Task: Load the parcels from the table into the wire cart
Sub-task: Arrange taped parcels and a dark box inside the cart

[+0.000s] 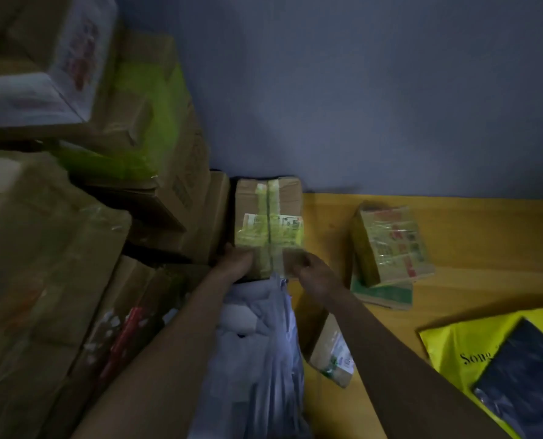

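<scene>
A brown cardboard parcel (268, 217), bound with green tape and bearing a white label, stands at the far left end of the yellow table (473, 248), against the wall. My left hand (237, 259) grips its near left corner. My right hand (316, 274) grips its near right corner. Further right on the table lies a tape-wrapped parcel (392, 243) on top of a flat green one (387, 294). A small labelled box (332, 354) lies beneath my right forearm. The wire cart is not in view.
Stacked cardboard boxes (105, 191) fill the left side, right beside the parcel I hold. White plastic mailer bags (260, 353) lie between my arms. A yellow mailer (460, 353) with a dark blue bag (529, 381) on it lies at the near right. A blue wall (359, 90) stands behind the table.
</scene>
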